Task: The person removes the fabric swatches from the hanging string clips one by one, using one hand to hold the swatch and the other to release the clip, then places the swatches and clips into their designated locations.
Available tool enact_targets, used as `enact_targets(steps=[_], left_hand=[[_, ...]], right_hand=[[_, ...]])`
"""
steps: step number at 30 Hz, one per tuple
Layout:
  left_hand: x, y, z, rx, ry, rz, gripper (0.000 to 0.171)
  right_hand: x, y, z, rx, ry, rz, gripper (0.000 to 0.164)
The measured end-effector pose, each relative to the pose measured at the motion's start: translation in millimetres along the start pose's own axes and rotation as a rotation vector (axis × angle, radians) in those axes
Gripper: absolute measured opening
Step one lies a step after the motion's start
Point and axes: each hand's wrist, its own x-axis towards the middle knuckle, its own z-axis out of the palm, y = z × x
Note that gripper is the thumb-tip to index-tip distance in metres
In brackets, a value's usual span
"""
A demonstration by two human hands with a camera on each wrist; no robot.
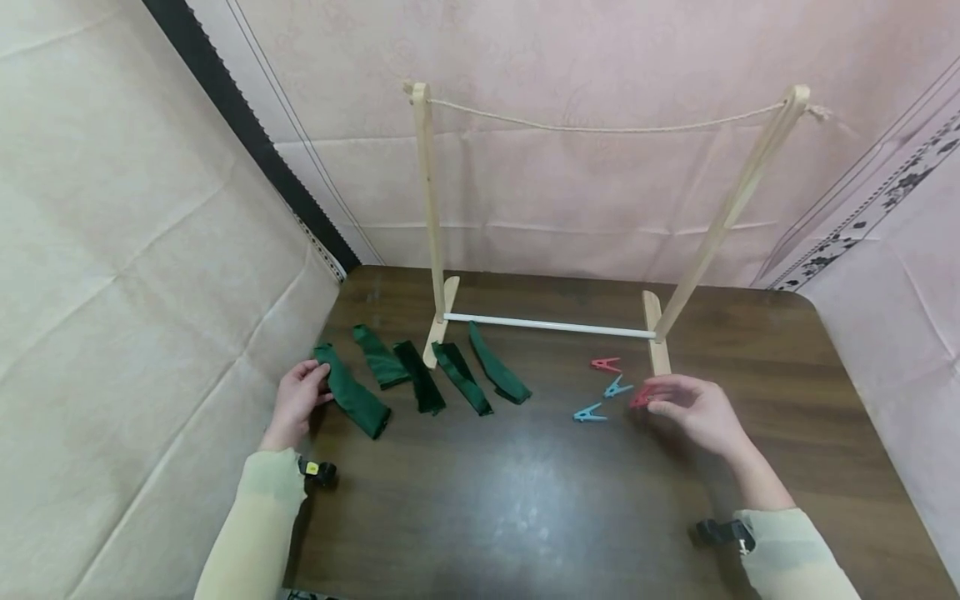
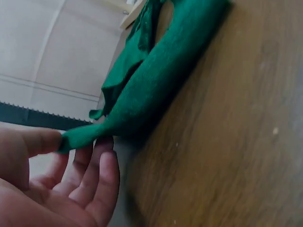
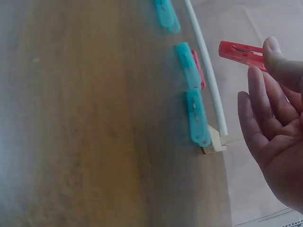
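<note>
At the table's left edge, my left hand (image 1: pixel 298 400) pinches the near-left end of a green cloth strip (image 1: pixel 352 396); its far end lies toward the table. In the left wrist view the strip (image 2: pixel 151 80) runs away from the thumb and fingertips. Several more green cloth strips (image 1: pixel 459 379) lie to its right. My right hand (image 1: pixel 693 412) holds a red clothespin (image 3: pixel 241 53) between thumb and fingers, above the table's right side. Left of that hand lie another red clothespin (image 1: pixel 606 365) and blue clothespins (image 1: pixel 590 413).
A wooden frame stands at the back, with a left post (image 1: pixel 427 200), a right post (image 1: pixel 731 212) and a slack rope (image 1: pixel 570 128) between their tops. A white rod (image 1: pixel 547 325) joins the posts low down. Pale cloth walls (image 1: pixel 150 250) border the brown table (image 1: pixel 487 517).
</note>
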Motion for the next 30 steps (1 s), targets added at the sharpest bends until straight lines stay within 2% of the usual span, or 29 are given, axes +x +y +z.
enact_targets(steps=[3,6,9,12,15,18,22,25,30], left_hand=[[2.3,-0.4,-1.8,-0.006,-0.047,0.006,0.033],[5.7,-0.7,-1.9,-0.059,-0.094,-0.007,0.031],[10.7,-1.8,-0.7,-0.134,-0.138,-0.033,0.021],[15.6,-2.2,0.4,-0.184,-0.153,-0.061,0.012],[17.9,-0.7,0.3,-0.148,-0.133,-0.064,0.016],[18.1,0.9,-0.7,-0.026,-0.089,-0.043,0.037],[28.5,-13.2,-6.3,0.101,-0.029,-0.003,0.057],[37.1,-25.7,-10.3,0.139,-0.002,0.037,0.058],[34.4,-22.3,-8.7,0.135,0.003,0.057,0.051]], right_hand=[[-1.6,2.4,1.1,-0.002,-0.022,0.017,0.037],[-2.1,2.8,1.7,0.015,-0.030,0.031,0.036],[-1.1,3.4,2.4,0.029,-0.033,0.035,0.036],[-1.1,4.3,2.8,0.027,-0.038,0.040,0.036],[-3.1,5.7,3.6,0.016,-0.048,0.053,0.036],[-5.9,7.3,5.1,0.015,-0.061,0.064,0.038],[-7.3,9.4,6.7,0.027,-0.079,0.078,0.039],[-7.0,10.8,5.9,0.018,-0.108,0.084,0.040],[-7.2,11.5,5.0,0.027,-0.163,0.102,0.042]])
